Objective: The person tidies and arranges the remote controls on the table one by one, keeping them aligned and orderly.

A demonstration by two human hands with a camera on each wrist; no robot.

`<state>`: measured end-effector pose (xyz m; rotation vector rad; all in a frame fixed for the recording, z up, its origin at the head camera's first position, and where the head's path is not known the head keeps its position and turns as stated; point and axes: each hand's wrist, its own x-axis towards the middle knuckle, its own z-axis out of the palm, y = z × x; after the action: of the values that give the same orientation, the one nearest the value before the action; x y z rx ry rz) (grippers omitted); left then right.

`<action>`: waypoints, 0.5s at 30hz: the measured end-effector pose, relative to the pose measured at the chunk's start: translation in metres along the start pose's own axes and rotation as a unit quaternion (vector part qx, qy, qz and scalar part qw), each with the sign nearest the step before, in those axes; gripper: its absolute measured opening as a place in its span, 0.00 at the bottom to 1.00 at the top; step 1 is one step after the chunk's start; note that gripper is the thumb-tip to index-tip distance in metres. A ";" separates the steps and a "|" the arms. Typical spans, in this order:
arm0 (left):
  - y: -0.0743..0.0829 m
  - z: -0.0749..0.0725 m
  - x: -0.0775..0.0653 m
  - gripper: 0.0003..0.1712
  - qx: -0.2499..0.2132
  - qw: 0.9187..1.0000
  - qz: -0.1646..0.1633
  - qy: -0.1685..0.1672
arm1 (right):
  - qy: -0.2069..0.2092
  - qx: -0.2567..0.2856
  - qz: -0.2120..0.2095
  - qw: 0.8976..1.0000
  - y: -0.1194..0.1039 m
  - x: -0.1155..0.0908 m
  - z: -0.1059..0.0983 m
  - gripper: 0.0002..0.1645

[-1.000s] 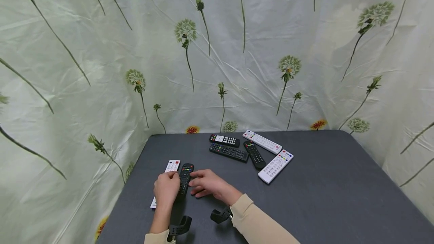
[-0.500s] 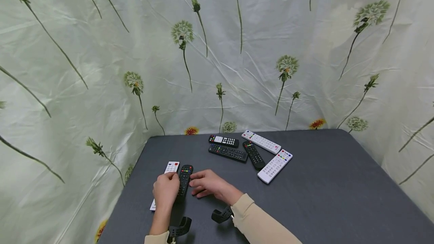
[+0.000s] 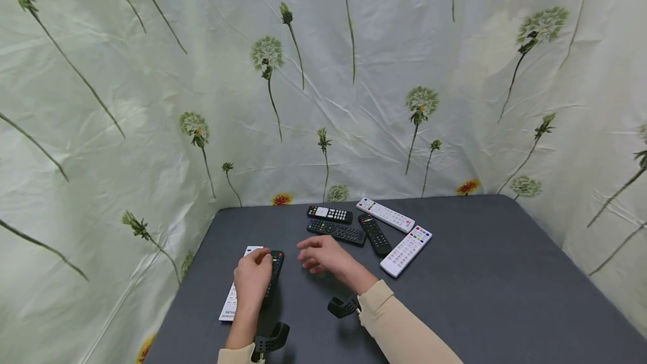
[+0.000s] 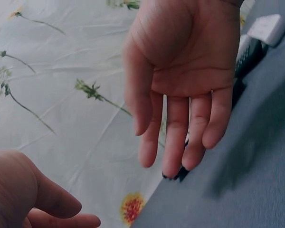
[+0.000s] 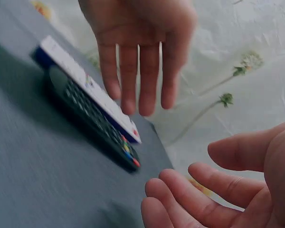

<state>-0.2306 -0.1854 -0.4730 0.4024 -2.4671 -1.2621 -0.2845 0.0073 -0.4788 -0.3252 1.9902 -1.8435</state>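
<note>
A white remote control (image 3: 229, 305) and a black remote control (image 3: 276, 270) lie side by side at the table's left; my left hand (image 3: 252, 277) hovers over them and partly hides both. In the right wrist view its fingers (image 5: 128, 78) hang straight, holding nothing, with the black remote (image 5: 90, 111) and white remote (image 5: 92, 88) apart from it. To their right, my right hand (image 3: 331, 257) is raised above the table, fingers loosely bent around nothing. The left wrist view shows this right hand (image 4: 183, 71) from the palm side.
Toward the back of the dark table (image 3: 485, 285) lies a group of several remotes, among them a black one (image 3: 336, 231), a slanted black one (image 3: 375, 235), a white one (image 3: 385, 215) and a nearer white one (image 3: 406, 251). A flowered curtain (image 3: 374, 122) hangs behind.
My right hand has moved right and farther back, away from the black remote. My left hand has shifted slightly right, its fingers lifted off the remotes. The head view has turned slightly.
</note>
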 end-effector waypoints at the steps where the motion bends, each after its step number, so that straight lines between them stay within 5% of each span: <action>1: 0.001 0.001 0.000 0.17 -0.004 1.000 0.001 -0.002 | 0.005 -0.006 -0.003 1.000 -0.001 0.000 -0.004 0.21; 5: 0.005 0.003 0.002 0.17 -0.019 1.000 -0.001 -0.006 | 0.025 -0.035 -0.014 0.999 -0.004 0.001 -0.020 0.19; 10: 0.013 0.013 0.003 0.17 -0.096 0.995 -0.014 -0.034 | 0.070 -0.090 -0.029 0.993 -0.008 0.004 -0.039 0.19; 15: 0.018 0.035 -0.001 0.19 -0.167 0.983 -0.029 -0.075 | 0.144 -0.207 -0.058 0.966 -0.010 0.004 -0.055 0.17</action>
<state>-0.2462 -0.1496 -0.4778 0.3006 -2.3110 -1.7523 -0.3138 0.0537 -0.4668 -0.3097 2.6127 -1.5995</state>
